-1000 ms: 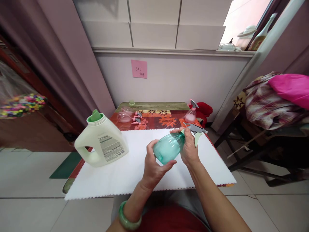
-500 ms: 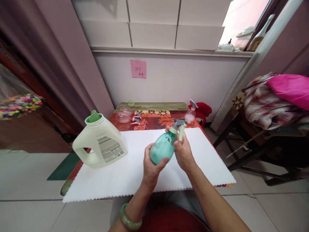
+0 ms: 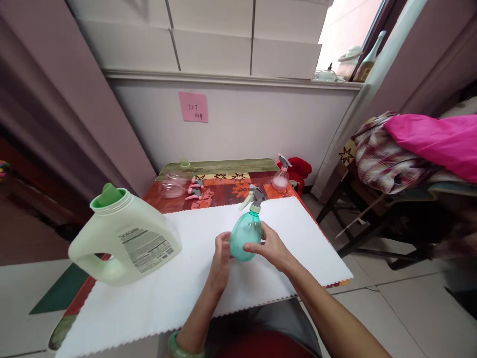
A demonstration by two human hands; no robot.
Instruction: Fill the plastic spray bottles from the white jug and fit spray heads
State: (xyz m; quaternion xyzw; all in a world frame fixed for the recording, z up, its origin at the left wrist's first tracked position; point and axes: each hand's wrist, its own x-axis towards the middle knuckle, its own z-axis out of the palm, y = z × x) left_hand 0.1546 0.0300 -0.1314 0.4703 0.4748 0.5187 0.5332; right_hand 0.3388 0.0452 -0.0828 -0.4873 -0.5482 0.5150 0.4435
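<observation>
A teal spray bottle (image 3: 246, 236) with a grey and pale green trigger head stands nearly upright over the white cloth (image 3: 194, 278); whether its base touches the cloth, I cannot tell. My right hand (image 3: 275, 247) grips its right side, thumb across the front and fingers behind. Against the bottle's left side lie the curled fingers of my left hand (image 3: 220, 258), partly hidden behind it. The trigger points to the left. Left of my hands stands a large pale green detergent jug (image 3: 149, 226), its neck holding a green pouring spout.
Behind the cloth, pink trigger spray heads (image 3: 194, 189) lie beside clear pinkish bottles (image 3: 174, 186). A pink spray bottle (image 3: 280, 180) stands at the back right, and a small green cap (image 3: 185, 163) at the back edge. Clothes (image 3: 395, 154) are piled on the right.
The teal bottle has turned from tilted to nearly upright and lowered, its trigger now facing left. My right hand has moved from the spray head to the bottle's body. The view has shifted right.
</observation>
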